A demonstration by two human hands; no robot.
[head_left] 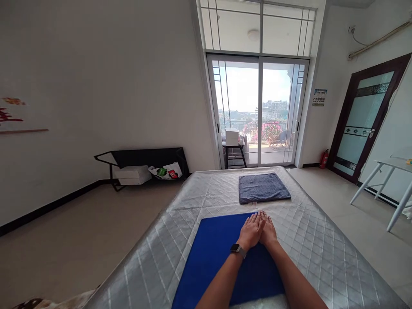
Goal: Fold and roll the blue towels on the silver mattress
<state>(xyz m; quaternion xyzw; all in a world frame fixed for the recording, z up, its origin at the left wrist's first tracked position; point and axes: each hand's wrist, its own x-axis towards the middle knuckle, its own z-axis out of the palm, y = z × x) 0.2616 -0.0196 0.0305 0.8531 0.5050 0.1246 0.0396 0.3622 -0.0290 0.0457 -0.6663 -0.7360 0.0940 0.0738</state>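
A blue mat point(206, 257) lies flat on the grey quilted bed cover point(154, 253). My left hand point(251, 231), with a watch point(238, 249) on its wrist, rests at the mat's far right corner, fingers stretched out. My right hand point(268, 229) lies beside it, its fingers flat and pointing away from me; the two hands touch, the left thumb crossing toward the right hand. Neither hand shows anything in its grip. Beyond them a folded grey-blue towel point(264, 187) with a small white label lies on the cover.
A black rack point(151, 158) with white boxes point(130, 175) and a printed bag point(165, 172) stands by the left wall. Behind the bed are a stool point(234, 150) and sliding glass doors point(260, 111). A white table point(399, 163) stands at the right.
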